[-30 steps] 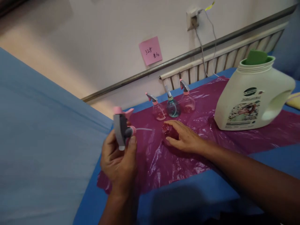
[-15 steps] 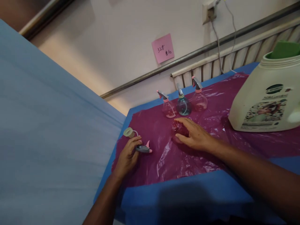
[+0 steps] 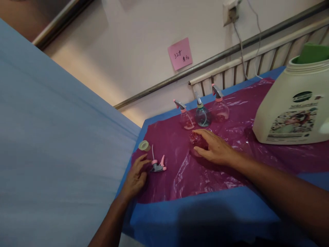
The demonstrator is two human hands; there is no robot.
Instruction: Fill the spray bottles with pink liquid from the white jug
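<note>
Two jobs here: our right hand (image 3: 216,148) curls round the uncapped bottle (image 3: 193,138) on the right, presumably to steady it, while our left hand (image 3: 134,177), loosely open and empty, sits beside the spray head (image 3: 158,167), apparently parked aside, near left.

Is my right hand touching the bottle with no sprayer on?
Touching. The head view shows the right hand curled around the open bottle, thumb against its side.

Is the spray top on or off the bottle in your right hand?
Off. The bottle in the right hand shows a bare mouth, and a spray top lies on the purple sheet beside the left hand.
</note>
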